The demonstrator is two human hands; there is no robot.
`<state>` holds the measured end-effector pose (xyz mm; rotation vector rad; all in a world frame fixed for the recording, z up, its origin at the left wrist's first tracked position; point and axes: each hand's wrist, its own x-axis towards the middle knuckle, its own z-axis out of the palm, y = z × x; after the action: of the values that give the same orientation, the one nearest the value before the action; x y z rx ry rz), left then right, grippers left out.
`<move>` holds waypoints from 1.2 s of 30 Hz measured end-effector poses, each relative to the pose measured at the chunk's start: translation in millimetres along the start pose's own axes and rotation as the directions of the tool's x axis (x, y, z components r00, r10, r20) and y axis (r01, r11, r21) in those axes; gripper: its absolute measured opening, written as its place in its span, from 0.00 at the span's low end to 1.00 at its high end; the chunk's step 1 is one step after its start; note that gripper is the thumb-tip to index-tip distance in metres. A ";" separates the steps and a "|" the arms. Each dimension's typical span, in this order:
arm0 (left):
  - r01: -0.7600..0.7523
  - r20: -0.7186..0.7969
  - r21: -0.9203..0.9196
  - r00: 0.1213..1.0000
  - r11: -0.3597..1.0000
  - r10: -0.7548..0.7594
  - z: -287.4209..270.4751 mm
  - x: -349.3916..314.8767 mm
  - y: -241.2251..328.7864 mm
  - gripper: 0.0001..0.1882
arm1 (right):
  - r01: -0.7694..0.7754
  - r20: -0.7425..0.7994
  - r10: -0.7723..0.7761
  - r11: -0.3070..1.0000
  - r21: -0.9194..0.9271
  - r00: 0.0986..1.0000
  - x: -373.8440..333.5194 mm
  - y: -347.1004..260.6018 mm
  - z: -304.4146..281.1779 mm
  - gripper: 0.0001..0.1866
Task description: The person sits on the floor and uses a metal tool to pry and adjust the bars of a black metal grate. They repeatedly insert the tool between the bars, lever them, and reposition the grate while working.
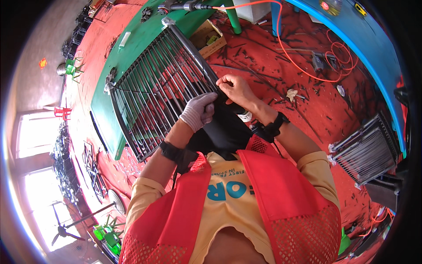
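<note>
A metal grille (154, 83) of parallel rods in a tubular frame lies tilted on the green workbench (132, 44), its near corner at my waist. My left hand (198, 112), in a white knit glove, is closed around the near end of the frame tube. My bare right hand (235, 88) pinches the same tube end just beyond it, fingers curled over a dark piece. A black cloth or apron hangs below both hands. Both wrists wear black straps.
A second grille (367, 149) lies on the red floor at right. An orange cable (307, 61) loops across the floor toward a tool on the bench. A cardboard box (210, 37), a blue bench (365, 39), green stools and metal scraps surround me.
</note>
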<state>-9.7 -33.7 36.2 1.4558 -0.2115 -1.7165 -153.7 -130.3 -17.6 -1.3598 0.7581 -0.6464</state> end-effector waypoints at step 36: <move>-0.085 -0.019 -0.007 0.996 0.996 0.085 3.3 14.2 -7.0 0.06 | 0.007 -0.021 -0.042 0.563 -0.826 0.999 15.4 -15.1 -21.6 0.15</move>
<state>-15.4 -40.3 22.6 1.4369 -0.2527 -1.6330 -161.1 -157.2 -5.2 -2.2397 1.1564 -0.3111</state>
